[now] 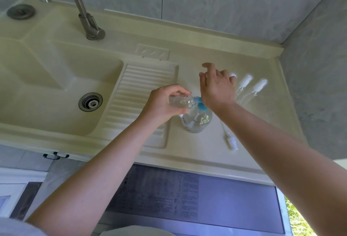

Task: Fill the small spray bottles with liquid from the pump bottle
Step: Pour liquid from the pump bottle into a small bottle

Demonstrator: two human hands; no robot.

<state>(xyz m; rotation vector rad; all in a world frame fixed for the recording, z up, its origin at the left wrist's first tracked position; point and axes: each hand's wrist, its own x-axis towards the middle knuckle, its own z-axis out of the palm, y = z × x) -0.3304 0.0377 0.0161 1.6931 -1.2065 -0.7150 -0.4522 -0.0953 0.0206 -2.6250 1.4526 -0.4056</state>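
A clear pump bottle point(197, 123) with a blue pump head point(201, 106) stands on the cream counter. My left hand point(162, 104) grips a small clear spray bottle point(181, 101), tilted on its side with its open neck at the blue nozzle. The heel of my right hand point(216, 87) rests on the pump head, fingers spread and relaxed. A loose white spray cap with its dip tube point(230, 139) lies on the counter in front of the pump bottle. Several capped small spray bottles point(260, 85) lie behind my right hand.
A sink basin point(56, 89) with a metal drain point(90, 101) lies at the left, under a steel tap point(90, 27). A ribbed washboard point(139, 102) slopes between basin and counter. Grey tiled walls point(225, 6) close off the back and right.
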